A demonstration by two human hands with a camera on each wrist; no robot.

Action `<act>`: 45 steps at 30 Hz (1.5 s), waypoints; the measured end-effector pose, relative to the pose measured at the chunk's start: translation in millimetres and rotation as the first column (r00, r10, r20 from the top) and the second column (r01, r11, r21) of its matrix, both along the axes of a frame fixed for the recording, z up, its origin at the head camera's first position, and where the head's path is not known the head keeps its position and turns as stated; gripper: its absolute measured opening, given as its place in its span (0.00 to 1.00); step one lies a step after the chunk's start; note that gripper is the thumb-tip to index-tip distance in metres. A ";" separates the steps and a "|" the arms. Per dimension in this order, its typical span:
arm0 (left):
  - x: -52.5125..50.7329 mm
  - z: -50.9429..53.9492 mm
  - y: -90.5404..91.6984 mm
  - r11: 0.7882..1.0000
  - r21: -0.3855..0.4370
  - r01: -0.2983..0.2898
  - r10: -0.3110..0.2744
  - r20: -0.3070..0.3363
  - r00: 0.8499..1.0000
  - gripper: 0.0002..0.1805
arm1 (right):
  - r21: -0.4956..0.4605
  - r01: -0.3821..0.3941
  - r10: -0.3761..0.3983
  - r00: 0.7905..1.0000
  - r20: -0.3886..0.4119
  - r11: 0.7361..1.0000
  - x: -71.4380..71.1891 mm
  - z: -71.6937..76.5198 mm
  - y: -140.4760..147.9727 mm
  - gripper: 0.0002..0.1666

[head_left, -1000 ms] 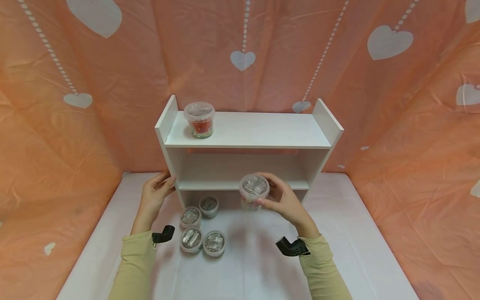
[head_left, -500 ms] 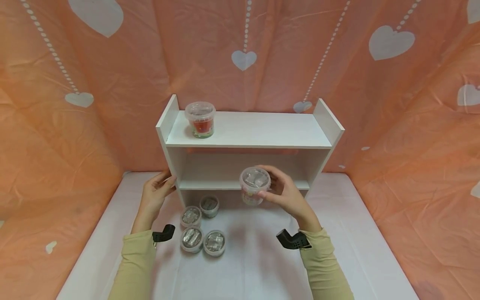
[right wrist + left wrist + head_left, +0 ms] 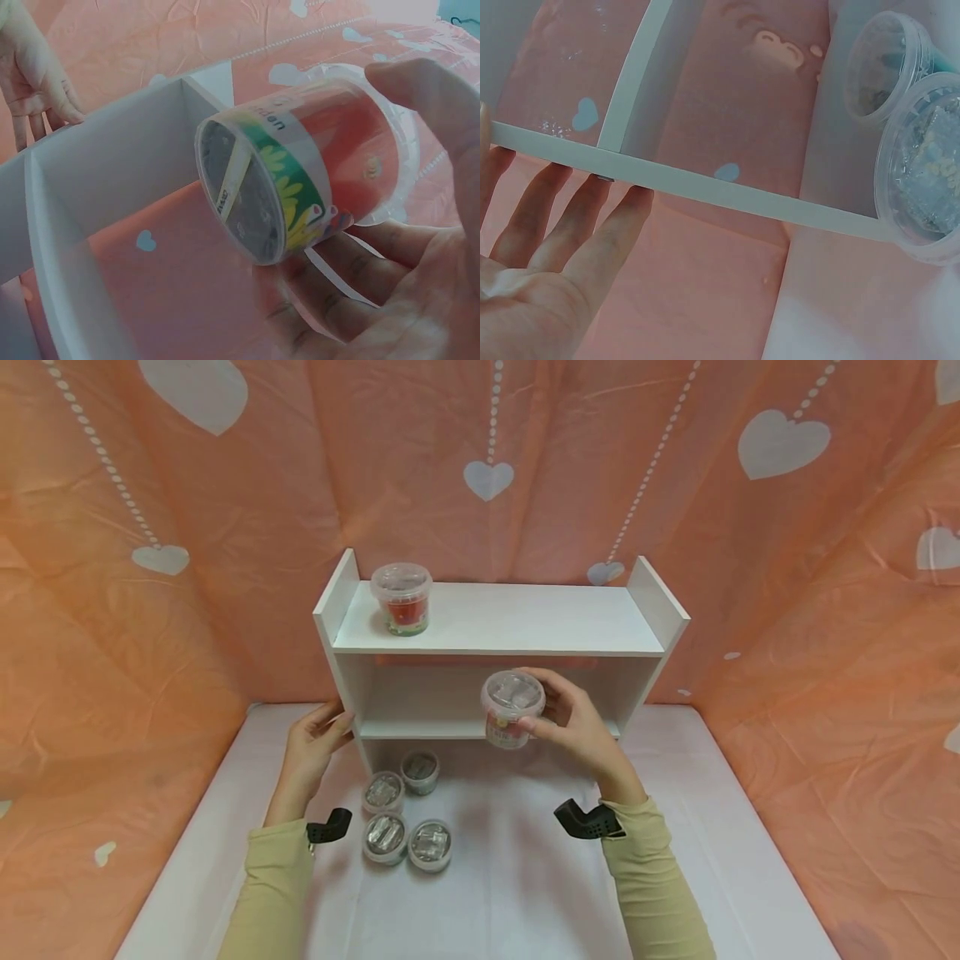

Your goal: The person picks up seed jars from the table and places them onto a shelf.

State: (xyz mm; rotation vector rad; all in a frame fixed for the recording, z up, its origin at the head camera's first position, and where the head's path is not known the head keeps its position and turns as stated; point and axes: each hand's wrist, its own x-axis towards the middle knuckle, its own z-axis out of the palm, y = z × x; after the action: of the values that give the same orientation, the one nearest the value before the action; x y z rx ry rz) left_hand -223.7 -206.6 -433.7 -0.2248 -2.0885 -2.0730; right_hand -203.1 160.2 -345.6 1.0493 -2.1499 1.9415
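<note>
My right hand point(image 3: 573, 722) holds a clear lidded plastic tub point(image 3: 512, 710) before the middle shelf, raised off the table. In the right wrist view the tub point(image 3: 307, 165) lies tilted between thumb and fingers; its printed wrap shows yellow flowers on green, with red above. My left hand point(image 3: 311, 747) touches the left side panel of the white shelf unit point(image 3: 495, 618). Its fingers point(image 3: 577, 217) reach the panel edge fairly straight in the left wrist view. Another such tub point(image 3: 402, 602), red inside, stands upright at the left end of the top shelf.
Several lidded tubs point(image 3: 431, 845) with silvery wrapped contents stand on the white table point(image 3: 510, 910), in front of the unit's lower left. An orange-pink sheet point(image 3: 420, 460) with pale hearts hangs behind and at both sides. Raised side panels point(image 3: 656, 602) bound the top shelf.
My right hand has lifted the tub from below the middle shelf's front edge to in front of that shelf, slightly rightward. My left hand keeps its place at the side panel.
</note>
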 end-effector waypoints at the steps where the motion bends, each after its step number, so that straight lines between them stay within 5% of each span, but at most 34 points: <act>1: 0.0 0.1 0.1 1.000 0.001 -0.001 0.001 0.002 1.000 0.28 | -0.004 0.003 -0.003 1.000 -0.002 1.000 -0.3 1.8 -0.2 0.35; 37: 0.5 2.0 -3.2 0.999 -0.013 0.032 -0.032 0.009 0.999 0.29 | -0.030 0.061 -0.060 0.998 0.006 0.998 -20.1 70.8 -4.6 0.34; 45: 2.1 9.5 -5.6 0.995 -0.086 0.051 -0.048 0.030 0.998 0.30 | -0.019 0.121 -0.122 0.992 -0.040 0.992 -28.1 81.7 -4.8 0.32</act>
State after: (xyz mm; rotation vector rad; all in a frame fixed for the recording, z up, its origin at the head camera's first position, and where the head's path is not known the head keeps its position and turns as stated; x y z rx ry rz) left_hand -221.6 -212.1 -424.2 -0.2646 -2.2140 -2.0258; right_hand -231.2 155.4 -263.9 0.9239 -2.1194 1.8640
